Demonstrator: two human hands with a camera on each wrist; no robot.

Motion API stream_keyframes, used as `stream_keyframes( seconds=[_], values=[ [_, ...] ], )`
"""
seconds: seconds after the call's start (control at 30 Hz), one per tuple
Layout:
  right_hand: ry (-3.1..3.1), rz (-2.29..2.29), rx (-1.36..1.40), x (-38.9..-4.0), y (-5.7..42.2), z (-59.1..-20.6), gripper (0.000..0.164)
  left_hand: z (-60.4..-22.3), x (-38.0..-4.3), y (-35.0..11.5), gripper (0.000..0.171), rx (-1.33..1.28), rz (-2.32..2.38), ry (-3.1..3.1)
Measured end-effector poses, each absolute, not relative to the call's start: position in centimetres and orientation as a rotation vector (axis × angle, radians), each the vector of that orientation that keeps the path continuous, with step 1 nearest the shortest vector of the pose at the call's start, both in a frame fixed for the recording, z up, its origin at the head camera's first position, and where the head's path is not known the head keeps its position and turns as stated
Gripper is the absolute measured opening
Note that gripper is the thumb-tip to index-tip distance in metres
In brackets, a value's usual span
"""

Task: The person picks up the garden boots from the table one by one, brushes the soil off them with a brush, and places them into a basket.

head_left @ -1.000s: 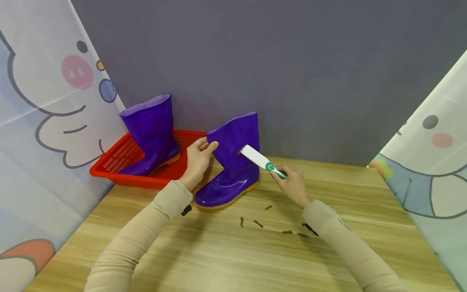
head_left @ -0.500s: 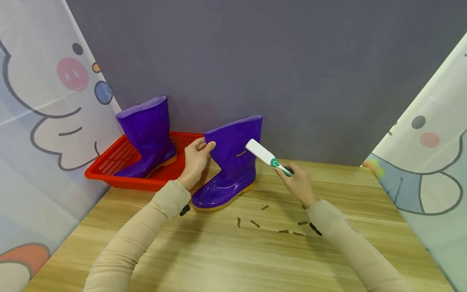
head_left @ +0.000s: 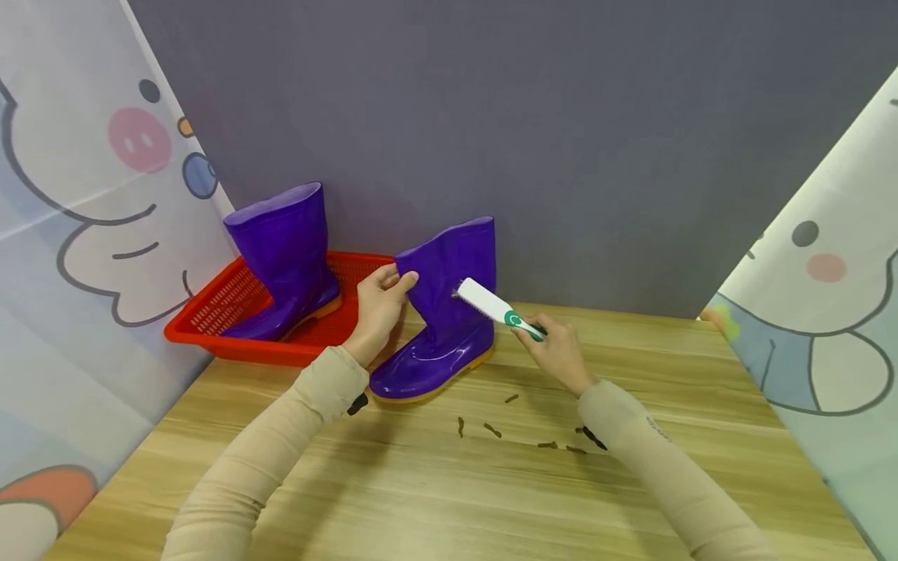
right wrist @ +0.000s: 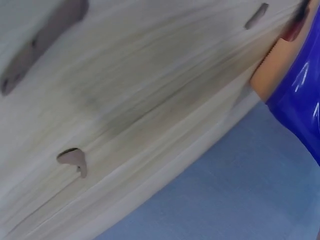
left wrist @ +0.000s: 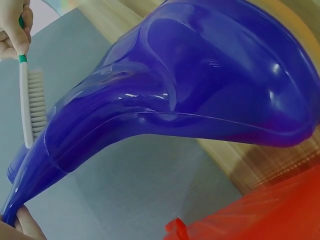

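Observation:
A purple rubber boot [head_left: 442, 327] with a yellow sole stands on the wooden table, toe toward the front left. My left hand [head_left: 379, 308] pinches its top edge at the front, thumb on the outside. My right hand [head_left: 557, 351] grips the green handle of a white scrubbing brush [head_left: 487, 302]. Its bristles face the boot's shaft; in the left wrist view the brush [left wrist: 26, 100] lies along the shaft with bristles against it. A bit of brown strip shows at the brush tip in the head view. The right wrist view shows the boot's heel [right wrist: 300, 85] but not the hand.
A red plastic basket [head_left: 238, 352] at the back left holds a second purple boot [head_left: 284, 249]. Several brown strips, such as this strip [head_left: 493, 430], lie scattered on the table [head_left: 421, 499] before the boot. A grey panel [head_left: 533, 140] rises behind.
The brush drew back to the right off the shaft, uncovering a brown strip there, then came back left onto it. My left hand keeps its hold on the boot's top edge.

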State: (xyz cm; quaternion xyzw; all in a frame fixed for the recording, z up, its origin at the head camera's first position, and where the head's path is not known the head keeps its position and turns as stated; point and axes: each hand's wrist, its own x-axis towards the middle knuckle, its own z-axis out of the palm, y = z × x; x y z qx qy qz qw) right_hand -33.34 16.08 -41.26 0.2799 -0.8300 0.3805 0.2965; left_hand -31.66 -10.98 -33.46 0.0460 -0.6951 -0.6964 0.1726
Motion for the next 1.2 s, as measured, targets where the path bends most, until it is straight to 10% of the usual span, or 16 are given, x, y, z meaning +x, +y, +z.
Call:
stream_keyframes(
  seconds=[1.2],
  values=[
    [-2.287,0.938,0.687,-31.7,18.3,-41.3,0.018,-33.5,-32.0,-11.3,0.029,0.132,-1.955,-1.972]
  ],
)
